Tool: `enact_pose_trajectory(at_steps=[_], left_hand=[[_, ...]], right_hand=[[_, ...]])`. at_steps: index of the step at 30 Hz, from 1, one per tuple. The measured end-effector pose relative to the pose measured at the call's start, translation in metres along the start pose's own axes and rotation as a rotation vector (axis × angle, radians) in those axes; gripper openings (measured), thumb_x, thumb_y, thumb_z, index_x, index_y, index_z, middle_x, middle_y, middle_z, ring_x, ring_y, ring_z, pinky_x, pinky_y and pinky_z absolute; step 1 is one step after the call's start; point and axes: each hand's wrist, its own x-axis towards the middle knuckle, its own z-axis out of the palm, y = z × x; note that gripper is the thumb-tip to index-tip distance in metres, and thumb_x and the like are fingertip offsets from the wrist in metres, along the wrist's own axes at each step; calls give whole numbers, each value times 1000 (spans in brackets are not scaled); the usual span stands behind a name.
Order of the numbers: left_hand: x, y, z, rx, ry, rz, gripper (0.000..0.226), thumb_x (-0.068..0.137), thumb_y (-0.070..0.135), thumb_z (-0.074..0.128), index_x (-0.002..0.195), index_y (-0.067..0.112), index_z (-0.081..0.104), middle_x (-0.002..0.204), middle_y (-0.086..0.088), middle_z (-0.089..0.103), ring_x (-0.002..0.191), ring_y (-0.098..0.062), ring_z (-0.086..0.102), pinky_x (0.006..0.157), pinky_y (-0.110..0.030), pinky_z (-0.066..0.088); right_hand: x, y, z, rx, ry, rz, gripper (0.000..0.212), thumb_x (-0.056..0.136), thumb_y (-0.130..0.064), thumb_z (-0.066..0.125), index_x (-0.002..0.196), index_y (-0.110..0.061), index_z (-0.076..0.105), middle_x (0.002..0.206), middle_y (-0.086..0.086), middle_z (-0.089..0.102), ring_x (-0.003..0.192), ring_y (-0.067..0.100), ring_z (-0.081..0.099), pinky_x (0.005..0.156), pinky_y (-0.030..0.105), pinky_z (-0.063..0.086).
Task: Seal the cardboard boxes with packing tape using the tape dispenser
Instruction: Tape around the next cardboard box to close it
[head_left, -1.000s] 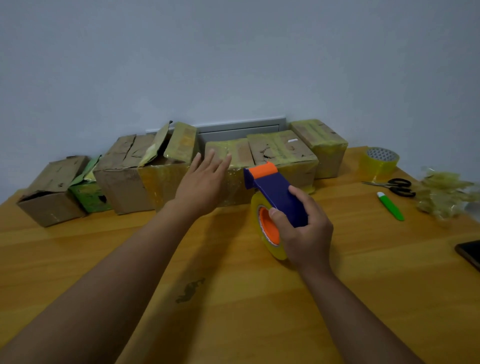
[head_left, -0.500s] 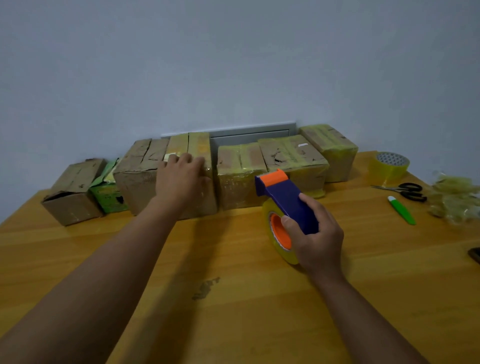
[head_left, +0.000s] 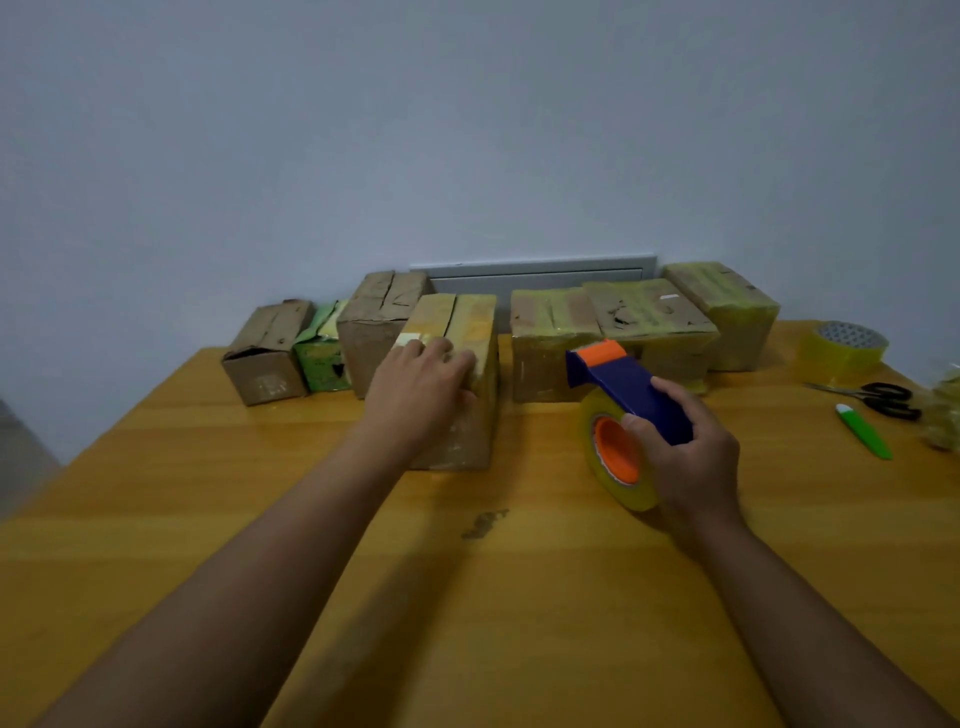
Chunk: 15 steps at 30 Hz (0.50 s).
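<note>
A yellowish cardboard box (head_left: 470, 332) with its flaps down stands out from the row, nearer to me than the others. My left hand (head_left: 421, 395) lies over its near top edge, fingers curled onto the top. My right hand (head_left: 685, 457) grips the blue tape dispenser (head_left: 628, 384) by its body; the orange-capped nose points toward the boxes and its yellowish tape roll (head_left: 615, 452) rests on the wooden table (head_left: 493, 597). Right of the pulled box stand three taped boxes (head_left: 654, 317). Left of it are a brown box (head_left: 379, 317), a green box (head_left: 322, 353) and another brown box (head_left: 270, 348).
At the far right of the table lie a spare tape roll (head_left: 844, 345), black scissors (head_left: 878, 397), a green and white cutter (head_left: 865, 430) and a heap of crumpled tape (head_left: 945, 410). A dark stain (head_left: 483, 522) marks the table between my arms. The wall rises behind the boxes.
My left hand pressed the raised flaps of the yellowish box down, took hold of its near edge and drew it toward me out of the row. My right hand kept holding the dispenser.
</note>
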Motion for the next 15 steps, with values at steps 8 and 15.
enact_pose_trajectory(at_steps=[8, 15], left_hand=[[-82, -26, -38, -224, -226, -25, 59, 90, 63, 48, 139, 34, 33, 160, -2, 16, 145, -24, 20, 117, -42, 17], [-82, -23, -35, -290, -115, -118, 25, 97, 45, 46, 112, 25, 44, 127, 3, 53, 127, -21, 39, 105, -39, 30]], right_hand=[[-27, -25, -1, 95, -59, 66, 56, 74, -41, 74, 126, -25, 61, 110, -12, 58, 90, -4, 56, 60, 10, 44], [-24, -71, -19, 290, -179, 82, 50, 71, -35, 76, 120, -31, 65, 112, -14, 62, 93, 3, 62, 65, 17, 51]])
